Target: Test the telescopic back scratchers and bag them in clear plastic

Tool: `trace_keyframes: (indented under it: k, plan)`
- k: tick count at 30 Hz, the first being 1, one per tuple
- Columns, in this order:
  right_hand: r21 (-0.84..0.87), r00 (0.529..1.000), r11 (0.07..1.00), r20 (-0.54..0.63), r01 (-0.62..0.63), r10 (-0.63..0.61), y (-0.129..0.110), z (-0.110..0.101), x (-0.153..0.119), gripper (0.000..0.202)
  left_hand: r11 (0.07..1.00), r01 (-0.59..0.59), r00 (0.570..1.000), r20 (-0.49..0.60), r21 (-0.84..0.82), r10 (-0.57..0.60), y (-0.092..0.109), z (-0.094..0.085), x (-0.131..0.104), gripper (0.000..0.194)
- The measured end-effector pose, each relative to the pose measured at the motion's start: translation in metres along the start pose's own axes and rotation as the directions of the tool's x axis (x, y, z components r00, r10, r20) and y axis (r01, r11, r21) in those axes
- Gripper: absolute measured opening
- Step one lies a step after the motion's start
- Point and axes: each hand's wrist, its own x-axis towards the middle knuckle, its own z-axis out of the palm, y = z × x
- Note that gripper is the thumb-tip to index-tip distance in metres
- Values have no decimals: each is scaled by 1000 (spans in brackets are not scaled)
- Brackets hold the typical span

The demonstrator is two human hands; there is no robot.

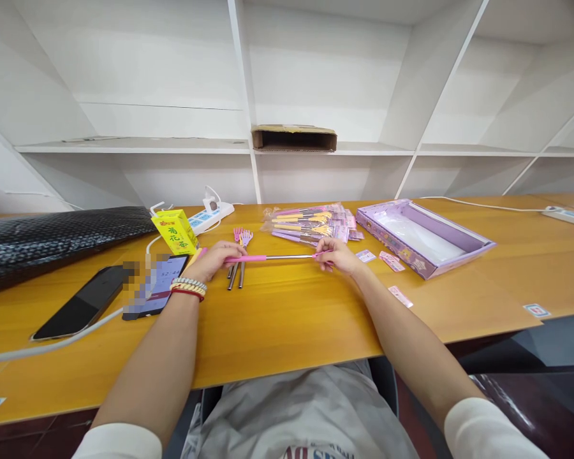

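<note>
A thin rod with a pink handle (253,258) and a silver shaft lies level between my hands, above the table. My left hand (220,257) is closed round its pink end. The fingers of my right hand (332,256) pinch the far end of the silver shaft. Just beyond my left hand, small hand-shaped scratchers (243,238), pink and purple with metal shafts, rest on the table. Behind my right hand is a pile of bagged scratchers (306,223) with yellow, pink and purple parts.
An open purple box (425,237) lies at the right, with small cards (400,296) near it. At the left are a yellow drink carton (176,231), a black phone (83,303), a lit phone (165,284), a white cable and a power strip (212,218). A cardboard box (294,129) sits on the shelf.
</note>
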Motion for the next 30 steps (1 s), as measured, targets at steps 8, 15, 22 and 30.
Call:
trace_keyframes:
  k: [8,15,22,30]
  plan:
    - [203,1000,979,-11,-6,9,-11,0,-3,26,1000,-25,980,196,11,22,5,14,-4,20]
    - [205,999,978,-39,32,-24,-7,3,-2,29,993,48,979,202,-106,-26,-2,22,1,24]
    - [247,999,969,-30,-11,19,0,14,-2,18,977,53,968,249,-207,0,0,39,3,22]
    - [286,999,958,-40,9,3,0,24,-3,13,997,-79,982,170,-23,82,16,62,-3,29]
